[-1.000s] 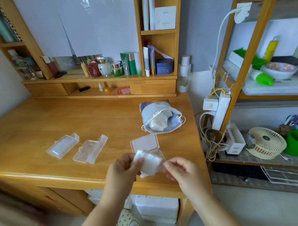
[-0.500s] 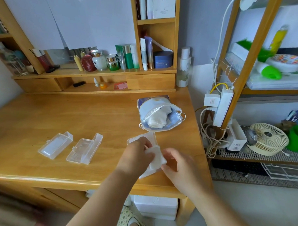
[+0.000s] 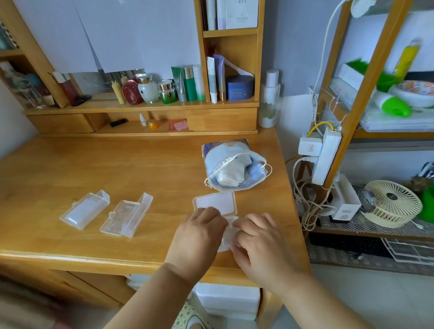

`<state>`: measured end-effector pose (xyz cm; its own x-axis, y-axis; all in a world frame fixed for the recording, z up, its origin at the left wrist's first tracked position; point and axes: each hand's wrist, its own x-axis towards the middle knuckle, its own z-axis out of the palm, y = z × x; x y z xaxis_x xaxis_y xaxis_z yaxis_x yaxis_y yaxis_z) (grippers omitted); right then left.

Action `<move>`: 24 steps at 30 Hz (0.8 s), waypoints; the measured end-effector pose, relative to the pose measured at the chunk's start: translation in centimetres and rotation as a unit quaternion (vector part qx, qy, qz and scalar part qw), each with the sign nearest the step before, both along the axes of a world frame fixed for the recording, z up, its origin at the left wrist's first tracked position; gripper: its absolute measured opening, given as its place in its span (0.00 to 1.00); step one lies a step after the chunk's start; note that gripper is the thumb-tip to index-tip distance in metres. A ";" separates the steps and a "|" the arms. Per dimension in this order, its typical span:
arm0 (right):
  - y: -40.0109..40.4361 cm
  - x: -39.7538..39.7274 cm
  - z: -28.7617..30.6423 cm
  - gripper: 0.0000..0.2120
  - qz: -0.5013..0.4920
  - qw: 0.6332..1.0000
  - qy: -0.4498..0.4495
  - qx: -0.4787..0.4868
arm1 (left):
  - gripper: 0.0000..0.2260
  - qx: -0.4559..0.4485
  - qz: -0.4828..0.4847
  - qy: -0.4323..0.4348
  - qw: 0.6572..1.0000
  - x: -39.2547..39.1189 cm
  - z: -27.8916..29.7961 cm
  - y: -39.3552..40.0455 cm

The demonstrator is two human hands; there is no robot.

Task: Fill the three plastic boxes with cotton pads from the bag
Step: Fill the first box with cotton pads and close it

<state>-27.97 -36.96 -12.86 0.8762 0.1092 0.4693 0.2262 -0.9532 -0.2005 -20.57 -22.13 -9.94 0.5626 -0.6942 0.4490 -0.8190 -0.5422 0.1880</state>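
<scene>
Cotton pads (image 3: 227,234) sit pinched between curled fingers of left hand (image 3: 197,235) and right hand (image 3: 259,239), directly over open box (image 3: 216,203), bag (image 3: 233,170) at twelve o'clock on counter (image 3: 63,169).

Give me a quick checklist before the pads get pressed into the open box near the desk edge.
1. Lid of the near box open and lying back: ok.
2. Pads held between left hand and right hand: ok.
3. Pads seated flat in the box base: cannot tell, the hands cover it.
4. Bag open, more pads visible inside: ok.
5. Middle box open and ready: ok.
6. Left box filled: not ok, it looks empty.
</scene>
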 end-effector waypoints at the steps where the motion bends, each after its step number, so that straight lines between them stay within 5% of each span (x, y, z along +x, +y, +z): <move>1: 0.0 0.0 0.2 0.07 0.004 1.000 0.007 -0.009 | 0.05 0.004 -0.005 0.019 1.000 -0.3 -0.3 0.3; 7: 0.3 0.2 0.6 0.08 -0.014 0.999 0.051 -0.002 | 0.05 -0.032 0.058 0.182 0.981 0.1 -0.7 0.3; 12: 0.5 0.4 0.5 0.12 -0.032 0.992 0.112 0.040 | 0.11 0.062 0.071 0.250 0.964 1.1 0.0 -0.7; 18: 0.1 0.6 1.3 0.12 -0.020 0.989 0.146 0.030 | 0.11 0.166 0.098 0.215 0.957 1.0 0.9 -1.7; 24: 0.0 0.4 1.9 0.13 -0.010 0.990 0.140 -0.033 | 0.06 0.006 0.081 0.154 0.985 -1.2 0.5 1.9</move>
<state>-27.52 -36.91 -10.95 0.9732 0.1124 0.2005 0.1512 -0.9701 -0.1901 -21.74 -20.26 -9.42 0.7748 -0.5881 0.2320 -0.6264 -0.6645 0.4075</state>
